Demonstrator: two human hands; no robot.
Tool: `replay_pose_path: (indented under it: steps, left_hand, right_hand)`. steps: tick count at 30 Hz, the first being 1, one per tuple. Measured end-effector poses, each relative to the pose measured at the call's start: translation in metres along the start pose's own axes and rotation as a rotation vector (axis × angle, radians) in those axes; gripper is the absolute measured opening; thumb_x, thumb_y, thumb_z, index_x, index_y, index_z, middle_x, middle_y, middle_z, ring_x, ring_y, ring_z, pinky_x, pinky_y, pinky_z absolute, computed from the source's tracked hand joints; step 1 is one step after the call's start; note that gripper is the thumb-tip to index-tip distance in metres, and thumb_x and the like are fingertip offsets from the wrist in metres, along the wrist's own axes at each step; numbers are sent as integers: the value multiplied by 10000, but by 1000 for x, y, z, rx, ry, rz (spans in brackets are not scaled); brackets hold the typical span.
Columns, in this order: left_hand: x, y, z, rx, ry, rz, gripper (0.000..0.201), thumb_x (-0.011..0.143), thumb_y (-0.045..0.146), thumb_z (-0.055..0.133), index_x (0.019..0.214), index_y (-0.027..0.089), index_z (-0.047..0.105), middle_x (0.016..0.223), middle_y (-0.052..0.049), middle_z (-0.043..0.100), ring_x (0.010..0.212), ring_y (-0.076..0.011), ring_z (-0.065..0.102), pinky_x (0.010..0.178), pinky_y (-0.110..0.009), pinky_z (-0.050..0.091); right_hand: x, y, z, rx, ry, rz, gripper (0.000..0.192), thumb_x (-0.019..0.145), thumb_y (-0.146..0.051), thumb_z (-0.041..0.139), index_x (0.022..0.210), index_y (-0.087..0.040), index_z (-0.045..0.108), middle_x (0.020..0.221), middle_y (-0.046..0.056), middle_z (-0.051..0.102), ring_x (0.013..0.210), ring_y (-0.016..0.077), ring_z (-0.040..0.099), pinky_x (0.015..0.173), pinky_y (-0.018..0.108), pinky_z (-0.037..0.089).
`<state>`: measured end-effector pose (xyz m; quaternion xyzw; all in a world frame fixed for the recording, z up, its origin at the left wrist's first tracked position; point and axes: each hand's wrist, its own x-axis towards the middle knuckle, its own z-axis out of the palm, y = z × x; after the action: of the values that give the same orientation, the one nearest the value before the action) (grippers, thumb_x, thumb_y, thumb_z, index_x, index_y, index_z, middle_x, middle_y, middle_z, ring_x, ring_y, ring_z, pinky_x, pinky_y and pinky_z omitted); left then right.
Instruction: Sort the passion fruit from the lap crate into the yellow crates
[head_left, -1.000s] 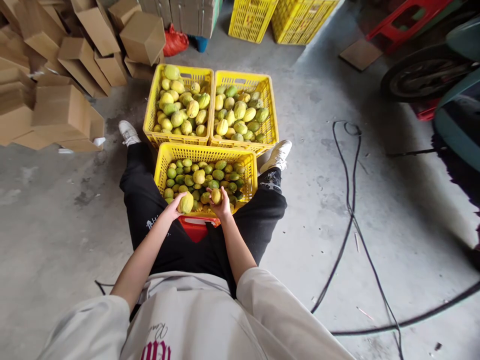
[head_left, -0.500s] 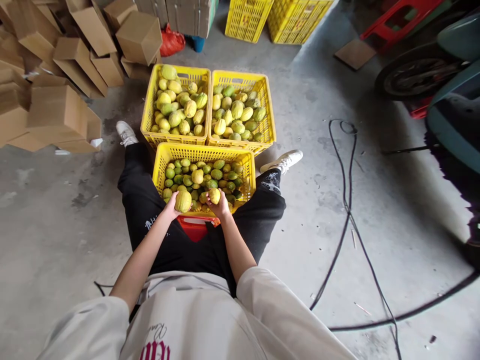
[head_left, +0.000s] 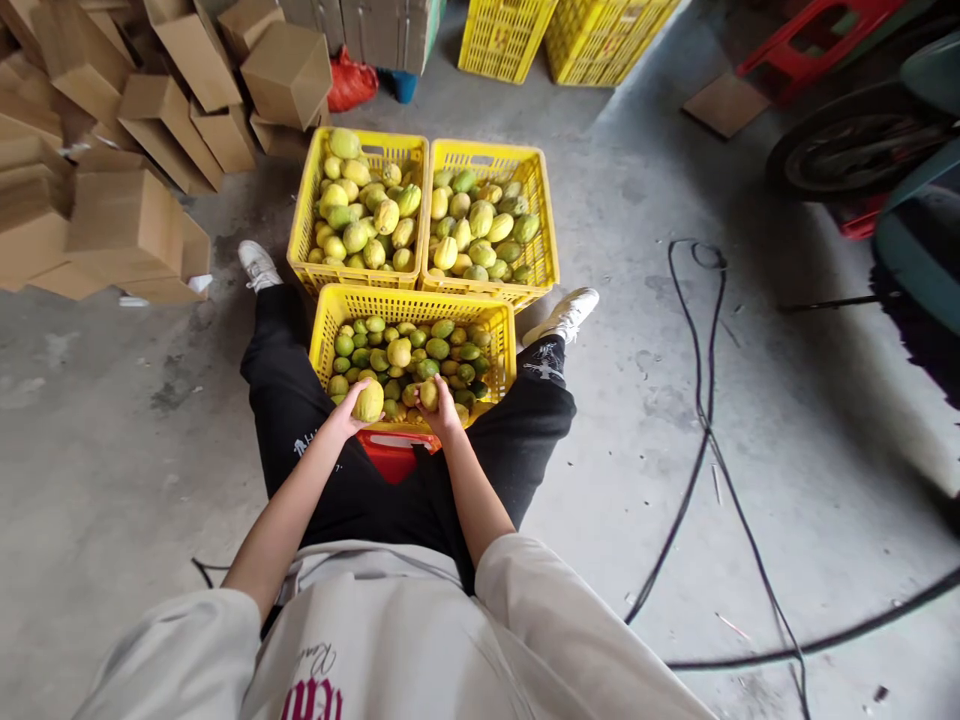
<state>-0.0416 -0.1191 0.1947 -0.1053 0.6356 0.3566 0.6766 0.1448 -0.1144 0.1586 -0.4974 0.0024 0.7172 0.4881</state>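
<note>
My left hand (head_left: 348,408) is closed round a larger yellow-green papaya (head_left: 368,401), which rests on the palm and fingers. In my right hand (head_left: 445,410) is a smaller, dull yellow papaya (head_left: 429,395), gripped by the fingers. Both hands are above the near rim of a yellow plastic crate (head_left: 320,345) between my legs. Inside that crate lie many small fruits, mostly green, with a paler yellow papaya (head_left: 399,352) on top. The undersides of both held fruits are hidden.
Beyond the near crate, a left yellow crate (head_left: 298,225) and a right yellow crate (head_left: 551,235) hold larger yellow-green papayas. Cardboard boxes (head_left: 124,220) are heaped at the left. A black cable (head_left: 705,430) lies on the floor at right, near a motorbike wheel (head_left: 836,150).
Both held papayas appear turned: the left one shows a smoother yellow side, the right one a duller side. The hands stay almost in place while the whole view shifts slightly.
</note>
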Motion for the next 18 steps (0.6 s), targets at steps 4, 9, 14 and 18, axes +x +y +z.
replay_pose_path:
  steps: [4, 9, 14, 18]
  left_hand:
    - [0, 0, 0, 11, 35, -14, 234, 892, 391, 682, 967, 174, 636, 787, -54, 663, 651, -178, 660, 647, -337, 616]
    - [6, 1, -2, -46, -53, -60, 320, 955, 443, 548, 1017, 146, 648, 770, -77, 662, 643, -197, 675, 551, -288, 574]
    - [9, 1, -5, -117, -110, -107, 424, 977, 496, 455, 1109, 140, 645, 807, -115, 691, 676, -243, 705, 561, -343, 590]
    - [3, 3, -4, -103, -180, -125, 504, 968, 574, 461, 1105, 130, 655, 798, -132, 702, 652, -234, 700, 547, -334, 594]
  right_hand:
    - [6, -6, -5, 82, 87, 90, 380, 943, -538, 497, 779, -207, 585, 657, 24, 646, 562, 143, 603, 439, 217, 470]
    - [6, -12, -9, 182, 201, 101, 392, 946, -560, 501, 780, -214, 579, 626, 1, 610, 535, 123, 582, 424, 202, 464]
    - [6, -11, -5, 200, 247, 42, 207, 858, -375, 702, 818, -230, 561, 625, -62, 586, 545, 92, 583, 487, 171, 497]
    - [6, -7, -2, 160, 167, 85, 234, 872, -419, 677, 826, -220, 563, 643, -35, 604, 559, 112, 593, 496, 198, 515]
